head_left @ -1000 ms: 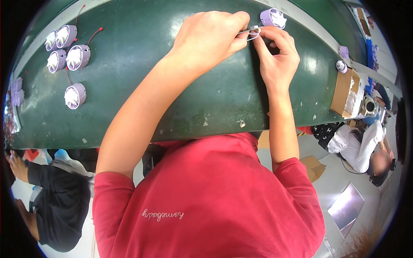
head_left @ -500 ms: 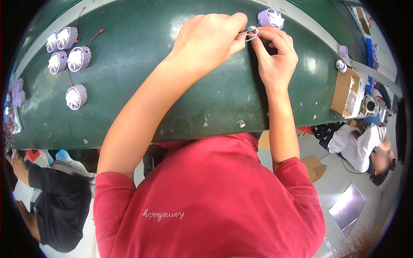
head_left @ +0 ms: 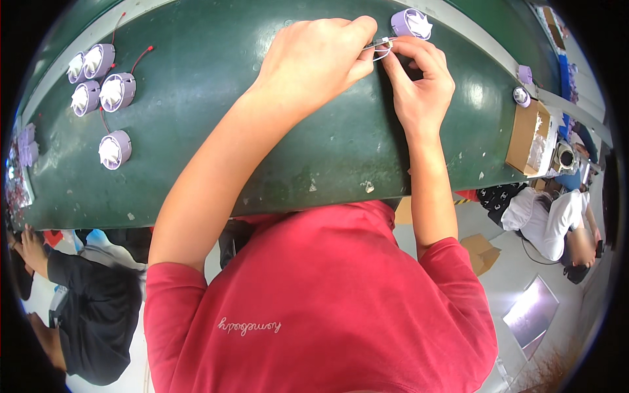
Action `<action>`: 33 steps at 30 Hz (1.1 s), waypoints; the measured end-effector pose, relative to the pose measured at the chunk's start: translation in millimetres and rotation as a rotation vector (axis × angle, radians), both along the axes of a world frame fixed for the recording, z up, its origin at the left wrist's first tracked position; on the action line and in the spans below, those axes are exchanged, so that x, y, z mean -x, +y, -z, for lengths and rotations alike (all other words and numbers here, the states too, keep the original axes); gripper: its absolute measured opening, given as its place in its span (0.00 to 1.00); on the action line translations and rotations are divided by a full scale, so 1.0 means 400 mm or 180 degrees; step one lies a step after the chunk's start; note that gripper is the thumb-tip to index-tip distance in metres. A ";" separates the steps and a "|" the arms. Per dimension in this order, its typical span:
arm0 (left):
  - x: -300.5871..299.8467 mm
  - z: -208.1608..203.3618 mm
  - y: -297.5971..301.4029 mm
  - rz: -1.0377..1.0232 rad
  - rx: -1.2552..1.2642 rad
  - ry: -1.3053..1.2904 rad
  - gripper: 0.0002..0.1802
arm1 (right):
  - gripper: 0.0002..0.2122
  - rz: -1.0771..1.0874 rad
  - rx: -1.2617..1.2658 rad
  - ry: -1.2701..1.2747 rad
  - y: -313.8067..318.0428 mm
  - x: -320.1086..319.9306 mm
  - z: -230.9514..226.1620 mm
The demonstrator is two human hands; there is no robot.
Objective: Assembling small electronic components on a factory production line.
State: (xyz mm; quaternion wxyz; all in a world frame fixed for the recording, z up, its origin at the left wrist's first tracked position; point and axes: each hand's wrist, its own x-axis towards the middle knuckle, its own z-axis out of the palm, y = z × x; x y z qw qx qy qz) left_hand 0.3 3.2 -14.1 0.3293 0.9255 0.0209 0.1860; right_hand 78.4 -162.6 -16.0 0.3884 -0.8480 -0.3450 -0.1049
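**Small white part pinched between two hands, at the far side of the green table**

The small white part (head_left: 386, 43) is at the fingertips of both hands, with a loop of white wire (head_left: 381, 58) hanging just on its near side. It lies to the right of the left hand (head_left: 321, 56) and at the far left tip of the right hand (head_left: 424, 82). The left hand is folded nearly closed, back upward; its thumb and forefinger grip a thin dark piece (head_left: 371, 46), which reaches right toward the white part. What this piece is exactly, I cannot tell. The right hand has thumb and forefinger brought together on the white part, and the other fingers are curled loosely.

Just beyond the right hand stands a purple fan unit (head_left: 411, 24) with white blades. Well to the left, five similar units (head_left: 117, 92) rest on the green table (head_left: 314, 150), four grouped and one nearer, with thin red wires (head_left: 140, 59) among them. At the far right, a smaller-looking unit (head_left: 521, 97) is beside an open cardboard box (head_left: 522, 139). A person in black (head_left: 97, 318) is at the near left, and a person in white (head_left: 561, 221) at the right.
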 end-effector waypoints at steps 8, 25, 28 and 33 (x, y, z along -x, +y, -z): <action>0.001 0.001 -0.003 -0.0049 0.0053 -0.0009 0.10 | 0.05 0.0019 -0.0011 0.0053 0.000 0.002 0.000; -0.003 0.003 0.013 0.0289 0.0054 -0.0257 0.11 | 0.06 0.0069 -0.0082 0.0111 -0.004 0.002 0.008; -0.001 0.000 0.014 0.0295 0.0066 -0.0220 0.11 | 0.06 0.0042 -0.0051 0.0080 -0.003 0.000 0.003; 0.001 0.000 0.012 0.0279 0.0104 -0.0161 0.11 | 0.06 0.0058 -0.0058 0.0094 -0.002 0.004 0.002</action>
